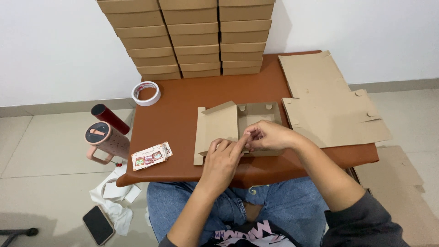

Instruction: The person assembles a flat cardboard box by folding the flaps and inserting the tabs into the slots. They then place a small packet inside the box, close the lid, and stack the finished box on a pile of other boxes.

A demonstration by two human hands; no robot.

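Head view: half-folded box (238,123), light, stiff cardboard (creases easily); left hand (222,160) pressing its front wall, right hand (270,136) pinching the flap; best held by the edges.

Head-worn camera looking steeply down at a low brown table (183,114).
A single view from above the seated person's lap, facing forward toward a white wall (55,45); close to the hands, with table, floor (45,137) and stacked boxes (187,36) all in frame.

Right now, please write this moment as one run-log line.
left hand: presses half-folded brown cardboard box | right hand: pinches its front edge | surface: brown low table | nearby: flat cardboard sheets
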